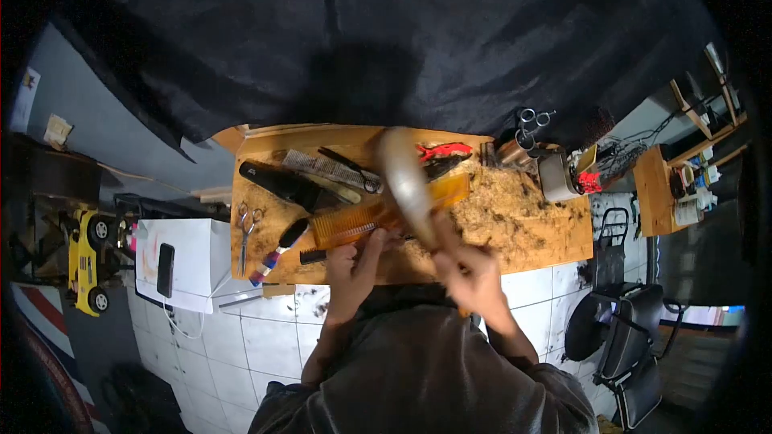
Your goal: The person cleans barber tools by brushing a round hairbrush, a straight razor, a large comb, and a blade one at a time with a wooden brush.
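Note:
My left hand [355, 269] grips a large amber comb [346, 227] at its lower edge, near the table's front. The comb lies slantwise, its right end [450, 189] rising toward the back. Closed round a handle, my right hand [473, 275] holds a brush [402, 177] with a pale, rounded back. Motion blurs the brush, which hides the comb's middle; its bristles cannot be made out. Just left of my left hand lie a small dark comb [312, 257] and a brush with dark bristles [293, 233].
The wooden table [523, 233] is strewn with hair clippings. On it lie scissors [248, 229], a black clipper-like tool [277, 183], a grey comb [334, 172], red-handled tool [446, 151] and a metal container [557, 175]. A black cloth [241, 48] hangs behind; a phone [166, 269] lies left.

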### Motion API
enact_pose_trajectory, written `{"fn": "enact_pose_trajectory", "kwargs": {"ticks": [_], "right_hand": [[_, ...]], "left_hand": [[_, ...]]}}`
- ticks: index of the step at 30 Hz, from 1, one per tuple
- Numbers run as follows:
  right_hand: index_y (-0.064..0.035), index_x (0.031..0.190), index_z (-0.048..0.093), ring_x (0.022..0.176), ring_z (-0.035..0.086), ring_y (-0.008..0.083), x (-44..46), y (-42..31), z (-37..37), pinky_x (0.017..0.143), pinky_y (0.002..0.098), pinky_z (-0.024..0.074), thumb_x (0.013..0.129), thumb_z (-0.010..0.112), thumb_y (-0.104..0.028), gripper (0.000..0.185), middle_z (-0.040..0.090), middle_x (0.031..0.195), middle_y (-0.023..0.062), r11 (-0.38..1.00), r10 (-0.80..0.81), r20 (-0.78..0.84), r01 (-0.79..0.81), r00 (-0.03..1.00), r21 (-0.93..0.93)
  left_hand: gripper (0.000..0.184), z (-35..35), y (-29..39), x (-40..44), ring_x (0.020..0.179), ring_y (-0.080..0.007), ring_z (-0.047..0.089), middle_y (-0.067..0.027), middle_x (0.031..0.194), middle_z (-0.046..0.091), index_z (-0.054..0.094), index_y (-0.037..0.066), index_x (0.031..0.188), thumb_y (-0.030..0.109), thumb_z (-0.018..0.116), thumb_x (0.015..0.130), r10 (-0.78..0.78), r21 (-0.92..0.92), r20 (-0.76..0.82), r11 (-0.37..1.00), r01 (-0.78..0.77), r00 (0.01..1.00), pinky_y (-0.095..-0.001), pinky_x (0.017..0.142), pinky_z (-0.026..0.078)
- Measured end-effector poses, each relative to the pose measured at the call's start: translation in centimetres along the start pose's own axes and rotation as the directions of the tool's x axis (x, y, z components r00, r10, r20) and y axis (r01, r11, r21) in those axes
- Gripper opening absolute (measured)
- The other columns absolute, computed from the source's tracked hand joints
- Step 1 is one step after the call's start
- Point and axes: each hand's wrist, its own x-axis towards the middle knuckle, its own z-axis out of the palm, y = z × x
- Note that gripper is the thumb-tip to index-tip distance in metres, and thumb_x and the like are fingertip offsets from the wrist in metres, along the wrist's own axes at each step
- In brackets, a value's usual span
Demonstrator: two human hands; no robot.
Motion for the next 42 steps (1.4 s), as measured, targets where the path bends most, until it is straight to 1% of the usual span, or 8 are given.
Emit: {"fn": "enact_pose_trajectory", "kwargs": {"ticks": [2, 4, 6, 8, 11, 25, 33, 42], "right_hand": [[-0.0067, 0.121, 0.063, 0.079, 0.070, 0.0259, 0.7, -1.8, 1.2, 0.075, 0.0368, 0.0549, 0.084, 0.071, -0.018, 0.038, 0.071, 0.096, 0.0148, 0.942, -0.335, 0.058, 0.333, 0.941, 0.035], [-0.0048, 0.124, 0.061, 0.083, 0.071, 0.0249, 0.7, -1.9, 1.0, 0.076, 0.0309, 0.0538, 0.082, 0.072, -0.012, 0.044, 0.070, 0.099, 0.0154, 0.971, -0.237, 0.180, 0.233, 0.955, 0.043], [-0.0041, 0.124, 0.060, 0.083, 0.071, 0.0237, -0.3, 1.1, 1.7, 0.076, 0.0308, 0.0537, 0.083, 0.070, -0.012, 0.043, 0.070, 0.101, 0.0157, 0.995, -0.104, 0.171, 0.104, 0.980, 0.012], [-0.0098, 0.125, 0.061, 0.043, 0.057, 0.0117, 0.2, 2.5, 1.1, 0.041, 0.0256, 0.0502, 0.088, 0.066, -0.018, 0.038, 0.072, 0.086, 0.0106, 0.997, -0.065, -0.031, 0.067, 0.997, 0.047], [-0.0123, 0.131, 0.056, 0.047, 0.058, 0.0121, 0.2, 4.5, -0.6, 0.050, 0.0297, 0.0528, 0.090, 0.065, -0.016, 0.042, 0.072, 0.078, 0.0126, 0.959, 0.274, -0.134, -0.281, 0.952, -0.037], [-0.0010, 0.099, 0.065, 0.059, 0.047, 0.0025, -1.3, 4.7, 0.0, 0.050, 0.0201, 0.0348, 0.084, 0.067, 0.000, 0.015, 0.052, 0.070, -0.0053, 0.822, 0.287, -0.278, -0.086, 0.917, 0.563], [0.0029, 0.098, 0.062, 0.049, 0.046, 0.0059, -2.3, 3.0, -2.1, 0.045, 0.0220, 0.0360, 0.095, 0.054, -0.006, 0.013, 0.053, 0.063, -0.0013, 0.898, 0.202, -0.440, 0.014, 0.875, 0.440], [0.0040, 0.089, 0.062, 0.056, 0.051, 0.0140, -4.8, 2.9, -5.9, 0.053, 0.0266, 0.0389, 0.093, 0.058, -0.011, 0.016, 0.057, 0.071, 0.0060, 0.980, 0.138, -0.736, 0.015, 0.662, 0.197]], "left_hand": [[0.022, 0.3, 0.4, 0.1, 0.087, -0.0179, 0.067, -0.0117, 0.095, 0.067, 0.061, -0.009, 0.103, 0.010, 0.058, 0.094, 0.006, 0.004, -0.014, 1.000, -0.006, 1.000, -0.0264, 0.074, 0.053], [0.019, 1.7, 4.0, 0.6, 0.082, -0.0140, 0.067, -0.0082, 0.089, 0.069, 0.065, -0.007, 0.094, 0.011, 0.060, 0.093, -0.032, -0.408, -0.058, 0.913, 0.005, 0.998, -0.0229, 0.071, 0.050], [0.023, -2.0, -1.1, -0.2, 0.087, -0.0193, 0.067, -0.0127, 0.098, 0.067, 0.060, -0.010, 0.106, 0.010, 0.055, 0.095, -0.102, -0.045, -0.005, 0.994, 0.102, 0.995, -0.0286, 0.077, 0.053], [0.025, -0.7, 3.0, 0.5, 0.093, -0.0246, 0.066, -0.0143, 0.103, 0.065, 0.056, -0.009, 0.113, 0.010, 0.052, 0.097, 0.013, -0.490, -0.030, 0.871, -0.026, 0.999, -0.0348, 0.083, 0.054], [0.025, -1.0, 1.6, 0.6, 0.100, -0.0401, 0.064, -0.0125, 0.102, 0.060, 0.052, -0.011, 0.106, 0.011, 0.055, 0.096, -0.014, -0.439, -0.121, 0.898, -0.041, 0.993, -0.0434, 0.076, 0.057], [0.030, 2.1, 1.1, 0.9, 0.102, -0.0323, 0.064, -0.0109, 0.113, 0.061, 0.052, 0.005, 0.122, 0.018, 0.058, 0.095, -0.174, -0.653, 0.254, 0.695, 0.301, 0.951, -0.0416, 0.084, 0.053], [0.021, 3.6, -1.0, 2.0, 0.086, -0.0166, 0.063, -0.0083, 0.099, 0.065, 0.057, 0.007, 0.110, 0.022, 0.058, 0.095, -0.353, -0.719, 0.373, 0.475, 0.508, 0.858, -0.0321, 0.077, 0.052], [0.018, 7.5, 1.8, 6.1, 0.087, -0.0137, 0.059, -0.0078, 0.102, 0.062, 0.056, 0.002, 0.109, 0.013, 0.057, 0.095, -0.148, -0.502, 0.070, 0.849, 0.163, 0.987, -0.0260, 0.078, 0.048]]}}
